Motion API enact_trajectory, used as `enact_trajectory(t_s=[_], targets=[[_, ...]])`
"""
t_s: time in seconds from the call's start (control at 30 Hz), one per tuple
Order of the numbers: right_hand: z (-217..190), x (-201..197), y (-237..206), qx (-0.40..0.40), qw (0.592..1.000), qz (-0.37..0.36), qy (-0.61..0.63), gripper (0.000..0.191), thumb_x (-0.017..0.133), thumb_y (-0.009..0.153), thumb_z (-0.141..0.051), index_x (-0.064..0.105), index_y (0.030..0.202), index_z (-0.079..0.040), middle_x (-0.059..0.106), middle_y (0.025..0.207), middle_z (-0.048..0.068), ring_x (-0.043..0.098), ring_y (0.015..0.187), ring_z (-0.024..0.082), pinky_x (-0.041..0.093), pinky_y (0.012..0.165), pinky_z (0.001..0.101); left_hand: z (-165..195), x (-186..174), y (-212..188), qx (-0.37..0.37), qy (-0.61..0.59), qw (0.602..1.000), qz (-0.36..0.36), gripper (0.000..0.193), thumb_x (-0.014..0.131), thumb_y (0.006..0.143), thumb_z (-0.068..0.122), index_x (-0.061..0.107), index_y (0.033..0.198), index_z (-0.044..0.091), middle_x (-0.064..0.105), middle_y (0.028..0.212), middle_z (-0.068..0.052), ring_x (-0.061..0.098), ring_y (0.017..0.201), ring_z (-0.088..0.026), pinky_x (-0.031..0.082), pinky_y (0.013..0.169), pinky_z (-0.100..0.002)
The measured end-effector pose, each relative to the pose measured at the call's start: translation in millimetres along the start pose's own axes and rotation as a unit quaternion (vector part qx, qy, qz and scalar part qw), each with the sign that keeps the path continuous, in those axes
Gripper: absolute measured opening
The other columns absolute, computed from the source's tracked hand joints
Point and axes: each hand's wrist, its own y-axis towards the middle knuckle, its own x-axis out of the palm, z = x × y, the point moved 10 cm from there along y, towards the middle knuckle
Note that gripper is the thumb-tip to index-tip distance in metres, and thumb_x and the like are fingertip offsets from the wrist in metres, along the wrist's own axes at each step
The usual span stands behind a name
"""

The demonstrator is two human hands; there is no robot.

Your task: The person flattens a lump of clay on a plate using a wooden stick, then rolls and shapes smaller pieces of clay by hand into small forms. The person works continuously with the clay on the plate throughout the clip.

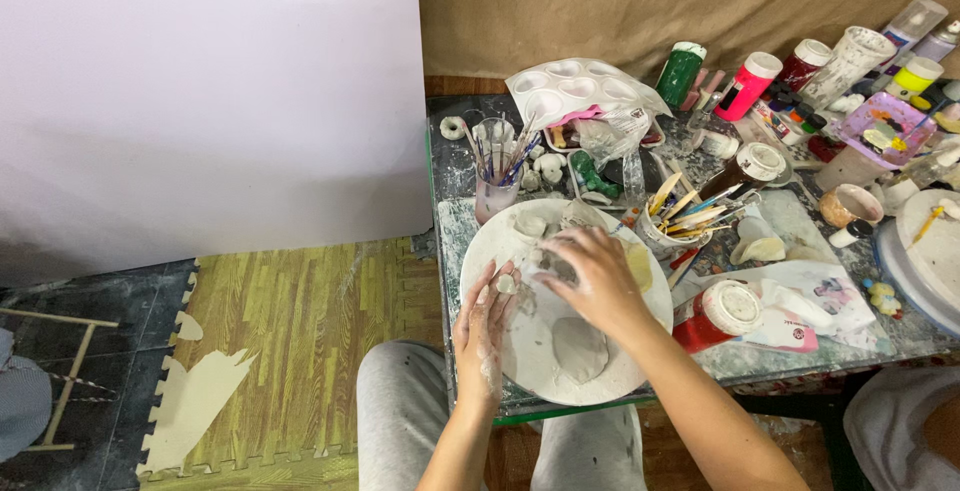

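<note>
Meanwhile, at a cluttered craft table, a person seated in grey trousers works pale clay on a round white board (480, 261) that lies flat at the table's near edge. The left hand (483, 326) pinches a small clay lump (507, 284) between thumb and fingertips, the fingers curled close around it and dusted with clay. The right hand (598, 281) lies palm down over a grey clay mass (553, 269) near the board's middle, fingers bent onto it; how firmly it grips cannot be told, since the hand hides most of the mass.

Judging by what lies on the board, the shaping looks about midway: a flattened clay slab (581, 348) sits finished-looking near the board's front rim, several small pieces rest along its far rim, and the mass under the right hand remains rough (much of it unformed, as far as can be seen). The slab's long axis runs roughly from the person toward the far side of the table, its narrower end nearest the person. The small lump is too rounded to show any direction.

Beyond the board stand a cup of brushes (496, 186), a tub of wooden modelling tools (672, 221), a white paint palette (575, 86) and a row of paint bottles (748, 86).
</note>
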Motion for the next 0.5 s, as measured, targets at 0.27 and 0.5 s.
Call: enact_trajectory(t_s=[0.27, 0.5], targets=[[48, -7, -21, 0.12, 0.989, -0.071, -0.053, 0.034, 0.069, 0.093, -0.039, 0.073, 0.111, -0.01, 0.07, 0.114, 0.006, 0.062, 0.109, 0.026, 0.047, 0.096, 0.0445, 3, 8, -5, 0.0, -0.015, 1.0, -0.006, 0.058, 0.044, 0.106, 0.034, 0.045, 0.15, -0.003, 0.057, 0.148, -0.022, 0.054, 0.139, -0.028, 0.039, 0.117, -0.041], [23, -6, -13, 0.123, 0.986, -0.071, -0.088, 0.05, 0.076, 0.082, -0.049, 0.072, 0.104, -0.004, 0.068, 0.109, 0.011, 0.059, 0.109, 0.029, 0.046, 0.091, 0.0463, 0, 5, -2, -0.003, -0.017, 1.0, -0.005, 0.058, 0.044, 0.106, 0.034, 0.044, 0.15, -0.003, 0.056, 0.148, -0.022, 0.054, 0.139, -0.028, 0.039, 0.117, -0.041]])
